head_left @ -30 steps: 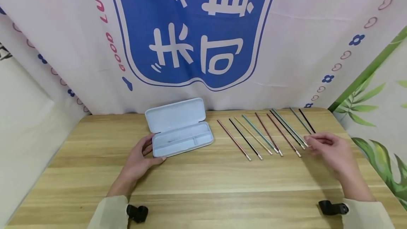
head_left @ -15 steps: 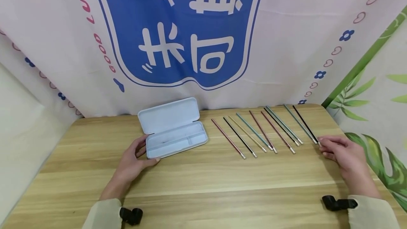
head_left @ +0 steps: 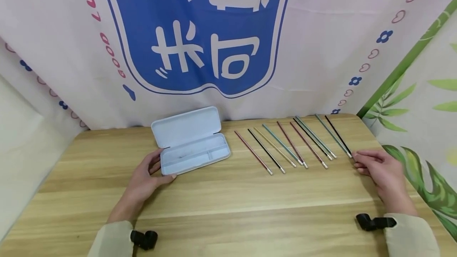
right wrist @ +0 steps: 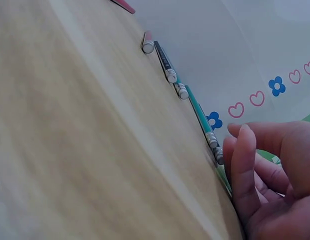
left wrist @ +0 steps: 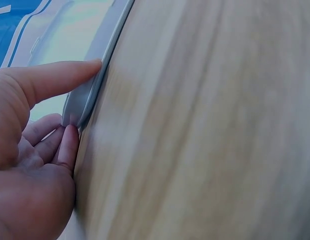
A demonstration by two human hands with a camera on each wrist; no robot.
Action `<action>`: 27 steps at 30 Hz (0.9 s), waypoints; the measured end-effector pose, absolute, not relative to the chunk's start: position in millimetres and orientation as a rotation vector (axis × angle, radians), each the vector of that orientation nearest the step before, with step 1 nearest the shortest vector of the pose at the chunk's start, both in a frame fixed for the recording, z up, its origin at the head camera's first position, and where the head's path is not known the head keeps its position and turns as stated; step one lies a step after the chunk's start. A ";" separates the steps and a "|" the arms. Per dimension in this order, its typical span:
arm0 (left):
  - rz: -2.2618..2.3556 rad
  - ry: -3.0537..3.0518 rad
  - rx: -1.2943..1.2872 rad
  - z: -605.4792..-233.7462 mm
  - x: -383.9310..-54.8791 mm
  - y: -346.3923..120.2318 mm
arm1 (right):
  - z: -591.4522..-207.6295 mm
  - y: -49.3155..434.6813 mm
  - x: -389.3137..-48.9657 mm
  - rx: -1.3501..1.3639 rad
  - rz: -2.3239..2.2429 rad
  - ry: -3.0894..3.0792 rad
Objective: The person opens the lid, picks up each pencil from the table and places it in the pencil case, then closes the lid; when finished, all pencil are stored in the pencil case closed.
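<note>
At the left, a light blue pencil case (head_left: 194,158) stands with its lid up, its left end gripped by my left hand (head_left: 144,177). In the left wrist view the thumb (left wrist: 70,77) lies on the case's front edge, the other fingers at its end. My right hand (head_left: 383,173) is at the eraser end of the rightmost black pencil (head_left: 338,136), fingers loosely bent. In the right wrist view that eraser end (right wrist: 219,156) shows beside the fingertips, not between them; contact is unclear. A teal pencil (head_left: 333,135) lies close alongside.
Several more pencils fan out between case and right hand, among them a red pencil (head_left: 253,152) and a yellow pencil (head_left: 274,146), erasers toward me. A printed cloth (head_left: 303,70) hangs along the back edge of the wooden table (head_left: 228,217). The case's tray has dividers.
My right hand has shifted right, from the ends of the black and teal pencils to the end of the rightmost black one. The left hand stays on the case. The head view has drifted slightly.
</note>
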State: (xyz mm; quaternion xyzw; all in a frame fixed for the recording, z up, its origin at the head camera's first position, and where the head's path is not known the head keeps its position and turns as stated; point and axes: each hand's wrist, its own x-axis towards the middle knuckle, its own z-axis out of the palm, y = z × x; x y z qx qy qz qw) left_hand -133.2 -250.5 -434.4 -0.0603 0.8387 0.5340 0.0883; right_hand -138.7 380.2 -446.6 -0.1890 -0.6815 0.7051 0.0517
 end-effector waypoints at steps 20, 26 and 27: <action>1.590 2.497 -0.186 -433.6 -133.4 -249.1 | -443.0 372.5 -142.1 -0.676 1.900 -2.220; 1.570 2.500 -0.186 -434.6 -134.9 -249.8 | -446.5 372.2 -142.3 -0.692 1.726 -2.390; 1.569 2.498 -0.186 -434.8 -135.1 -249.9 | -447.0 372.2 -142.3 -0.692 1.709 -2.407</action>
